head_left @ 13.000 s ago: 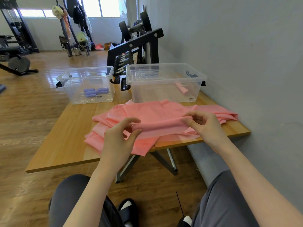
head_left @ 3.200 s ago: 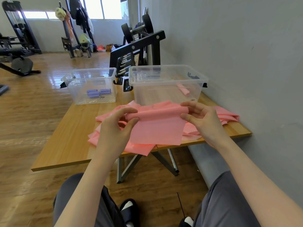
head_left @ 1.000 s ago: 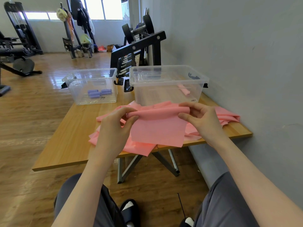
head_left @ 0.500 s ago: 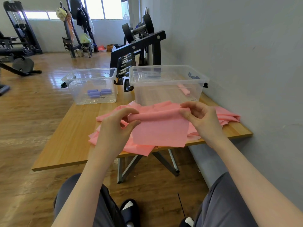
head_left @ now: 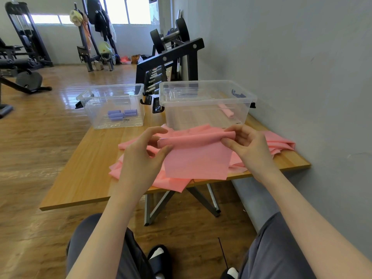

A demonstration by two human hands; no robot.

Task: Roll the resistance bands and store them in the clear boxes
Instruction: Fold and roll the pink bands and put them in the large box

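Head view. I am seated at a wooden table with both forearms reaching out over my knees. My left hand pinches the left end of a pink resistance band between thumb and curled fingers. My right hand pinches the right end the same way, thumb underneath and fingertips on top. The top edge of the band is wound into a narrow roll spanning the gap between my two hands; the unrolled part hangs below it as a flat sheet, its lower edge near the table's front edge.

Under and behind the held band, a loose pile of pink bands lies spread across the table, reaching towards the wall on the right and overhanging the front edge on the left.

Two clear boxes stand side by side at the far side of the table, both open at the top. The left clear box holds purple rolled bands on its floor. The right clear box, the bigger one, holds one pink rolled band near its right wall.

Behind the boxes stands a black dumbbell rack against the grey wall.
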